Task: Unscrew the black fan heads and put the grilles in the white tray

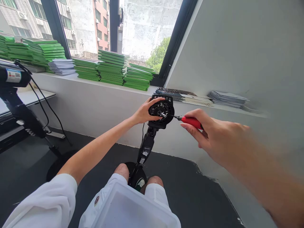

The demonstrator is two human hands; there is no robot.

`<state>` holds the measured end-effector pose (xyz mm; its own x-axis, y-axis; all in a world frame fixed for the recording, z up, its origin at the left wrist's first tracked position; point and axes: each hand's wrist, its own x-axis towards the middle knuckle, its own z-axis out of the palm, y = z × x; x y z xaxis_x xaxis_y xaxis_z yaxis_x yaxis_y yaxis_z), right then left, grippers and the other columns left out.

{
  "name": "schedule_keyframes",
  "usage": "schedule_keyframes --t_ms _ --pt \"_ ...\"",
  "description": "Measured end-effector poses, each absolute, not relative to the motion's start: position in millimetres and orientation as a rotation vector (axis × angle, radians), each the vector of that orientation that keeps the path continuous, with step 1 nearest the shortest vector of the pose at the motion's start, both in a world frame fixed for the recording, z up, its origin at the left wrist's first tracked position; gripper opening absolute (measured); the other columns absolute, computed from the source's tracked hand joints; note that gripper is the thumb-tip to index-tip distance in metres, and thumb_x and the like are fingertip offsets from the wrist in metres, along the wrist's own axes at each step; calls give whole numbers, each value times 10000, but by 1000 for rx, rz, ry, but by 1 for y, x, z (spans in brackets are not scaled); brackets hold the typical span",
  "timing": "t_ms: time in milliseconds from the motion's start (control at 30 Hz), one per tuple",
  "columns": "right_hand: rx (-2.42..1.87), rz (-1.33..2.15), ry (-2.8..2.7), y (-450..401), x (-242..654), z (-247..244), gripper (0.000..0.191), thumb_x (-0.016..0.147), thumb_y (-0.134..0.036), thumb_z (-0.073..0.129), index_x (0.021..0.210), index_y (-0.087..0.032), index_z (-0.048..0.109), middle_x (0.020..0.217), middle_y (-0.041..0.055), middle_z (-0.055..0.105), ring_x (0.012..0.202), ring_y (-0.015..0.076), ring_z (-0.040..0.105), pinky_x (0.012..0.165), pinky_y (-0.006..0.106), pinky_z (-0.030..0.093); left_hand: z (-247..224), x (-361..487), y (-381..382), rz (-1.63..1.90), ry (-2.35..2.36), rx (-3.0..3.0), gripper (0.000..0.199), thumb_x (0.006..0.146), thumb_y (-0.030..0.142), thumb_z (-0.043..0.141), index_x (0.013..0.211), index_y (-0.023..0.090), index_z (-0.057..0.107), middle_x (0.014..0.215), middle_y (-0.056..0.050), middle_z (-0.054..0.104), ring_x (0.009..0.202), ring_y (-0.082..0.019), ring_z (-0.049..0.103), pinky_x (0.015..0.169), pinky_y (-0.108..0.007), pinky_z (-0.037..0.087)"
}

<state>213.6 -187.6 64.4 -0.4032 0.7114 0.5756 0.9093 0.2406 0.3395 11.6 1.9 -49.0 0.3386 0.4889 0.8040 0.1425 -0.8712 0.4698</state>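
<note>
A black pedestal fan (pixel 146 144) stands between my knees, its blades and guard off. The round motor head (pixel 169 109) faces me, with a silver shaft (pixel 162 114) at its middle. My left hand (pixel 143 111) grips the head from the left, thumb and fingers around its rim. In my right hand (pixel 216 134) is a screwdriver (pixel 193 121) with a red handle, held level and pointing left. Its dark tip lies in front of the motor head's right side; whether it touches a screw I cannot tell. The forearm behind it is blurred.
On my lap rests a translucent plastic box (pixel 137 205). Stacks of green booklets (pixel 111 68) line the window sill, with piles of papers (pixel 228 98) farther right. Another black fan (pixel 21 104) with hanging cables stands at left beside a white table (pixel 42 96).
</note>
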Motion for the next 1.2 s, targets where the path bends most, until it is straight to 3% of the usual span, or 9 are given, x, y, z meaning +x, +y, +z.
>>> schedule_keyframes --t_ms 133,267,367,467,667,833,900,1033,1200 --pt "-1638 -1210 -2074 -197 202 67 670 1035 -695 170 880 -209 603 440 -22 337 422 152 320 510 274 185 -49 12 2 1548 503 2293 761 776 395 800 1467 293 498 1454 -86 546 1347 -331 535 1153 -465 445" --pt "-1771 -1273 -1988 -201 193 72 647 1014 -725 187 812 -222 541 431 -14 326 421 164 313 486 272 194 -48 11 1 1544 535 2271 756 766 389 809 1455 289 515 1414 -94 561 1315 -333 557 1142 -484 450" --pt "-1756 -970 -2112 -197 196 74 463 988 -597 288 1028 -218 550 449 -37 428 400 165 394 484 255 251 -47 10 0 1552 522 2265 746 773 382 803 1455 281 517 1415 -96 566 1316 -332 555 1142 -484 453" --pt "-1678 -755 -2220 -191 203 74 580 966 -627 223 1218 -193 512 484 -47 496 385 164 446 482 244 279 -47 10 -1 1547 497 2289 738 789 388 785 1465 293 505 1461 -88 554 1349 -335 530 1150 -488 450" --pt "-1592 -1517 -1913 -194 205 73 810 1018 -686 18 833 -179 622 393 -51 226 377 126 243 461 240 138 -47 11 -1 1545 529 2303 743 785 375 779 1471 298 501 1452 -85 562 1336 -331 543 1144 -489 457" --pt "-1590 -1543 -1870 -193 204 72 836 953 -779 6 585 -199 483 359 -42 178 369 106 152 427 219 109 -48 11 1 1559 525 2277 742 767 382 793 1450 288 519 1431 -88 569 1315 -325 559 1136 -476 462" --pt "-1572 -1466 -1873 -191 206 70 854 965 -781 8 680 -197 563 370 -30 260 363 119 210 430 228 123 -48 11 1 1565 514 2266 743 761 376 800 1444 283 523 1427 -87 573 1323 -322 552 1139 -467 461" --pt "-1443 -1128 -2103 -190 210 68 620 1041 -613 182 1226 -179 584 507 -14 518 408 152 409 467 239 238 -47 11 1 1563 489 2266 745 761 368 805 1444 285 519 1437 -84 570 1344 -322 539 1144 -462 460" --pt "-1506 -1205 -2192 -196 211 69 544 1057 -584 236 1091 -205 625 467 -28 412 418 156 385 498 253 182 -48 11 2 1551 528 2281 758 769 413 809 1456 291 513 1425 -92 573 1328 -335 559 1144 -489 459"
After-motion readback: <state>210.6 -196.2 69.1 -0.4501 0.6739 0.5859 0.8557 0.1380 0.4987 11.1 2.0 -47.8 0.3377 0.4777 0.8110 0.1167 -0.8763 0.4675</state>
